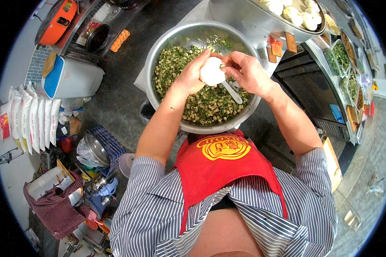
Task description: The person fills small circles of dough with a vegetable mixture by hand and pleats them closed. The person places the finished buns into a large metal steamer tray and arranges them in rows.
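Observation:
A round white dough bun [211, 71] rests in my left hand [191, 73], the palm cupped beneath it. My right hand [248, 71] pinches the bun's right edge between thumb and fingers, where a bit of green filling shows. Both hands are above a large steel bowl [150, 80] holding a filling of chopped greens and small pale cubes [199, 107]. Below the bun, a white spoon [233, 92] lies on the filling with its handle towards the lower right; its far end is hidden.
At the upper right, a round metal steamer [241, 14] carries several white buns [292, 16]. Ingredient containers [339, 53] stand above a black-fronted appliance [305, 80] on the right. A grey bin with a blue lid [80, 78] and white sacks [33, 119] are on the left.

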{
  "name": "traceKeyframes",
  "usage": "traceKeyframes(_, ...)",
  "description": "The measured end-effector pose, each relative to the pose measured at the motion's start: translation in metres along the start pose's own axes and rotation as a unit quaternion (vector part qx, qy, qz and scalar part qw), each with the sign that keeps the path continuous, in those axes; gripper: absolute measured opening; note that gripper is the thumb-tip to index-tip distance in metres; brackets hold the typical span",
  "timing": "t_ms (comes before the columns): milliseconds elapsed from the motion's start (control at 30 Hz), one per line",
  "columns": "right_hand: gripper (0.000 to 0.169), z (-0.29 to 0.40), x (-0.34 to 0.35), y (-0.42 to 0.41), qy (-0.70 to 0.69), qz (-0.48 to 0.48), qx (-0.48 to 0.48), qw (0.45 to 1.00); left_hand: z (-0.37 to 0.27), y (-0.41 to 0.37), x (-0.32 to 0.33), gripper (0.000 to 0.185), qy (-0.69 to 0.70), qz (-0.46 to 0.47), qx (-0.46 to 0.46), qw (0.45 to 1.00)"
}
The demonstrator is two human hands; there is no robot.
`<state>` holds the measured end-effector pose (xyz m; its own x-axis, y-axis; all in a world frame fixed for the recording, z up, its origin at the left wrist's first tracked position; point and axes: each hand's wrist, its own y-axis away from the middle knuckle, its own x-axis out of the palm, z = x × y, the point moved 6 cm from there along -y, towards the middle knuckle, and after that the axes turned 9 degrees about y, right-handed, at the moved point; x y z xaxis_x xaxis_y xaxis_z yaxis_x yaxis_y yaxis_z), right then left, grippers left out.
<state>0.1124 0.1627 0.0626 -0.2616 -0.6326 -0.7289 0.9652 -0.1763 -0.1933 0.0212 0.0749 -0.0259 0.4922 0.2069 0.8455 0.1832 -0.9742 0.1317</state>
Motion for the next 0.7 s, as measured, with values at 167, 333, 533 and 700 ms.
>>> traceKeyframes(167, 0.015, 0.003, -0.002, -0.003, -0.005, -0.008, -0.014, 1.0, -0.006, 0.003, 0.006, 0.043, -0.02, -0.055, -0.034, 0.998)
traceKeyframes(333, 0.019, -0.021, 0.012, -0.008, -0.198, -0.093, 0.12, 0.968, -0.016, 0.016, -0.003, 0.06, 0.116, 0.002, -0.05, 0.992)
traceKeyframes(533, 0.015, -0.054, 0.081, 0.01, -0.087, 0.06, 0.151, 0.983, -0.039, 0.067, -0.041, 0.059, 0.271, -0.109, 0.099, 0.951)
traceKeyframes(700, 0.013, -0.036, 0.13, 0.009, -0.028, 0.112, 0.067, 0.991, -0.038, 0.088, -0.071, 0.051, 0.339, -0.138, 0.158, 0.917)
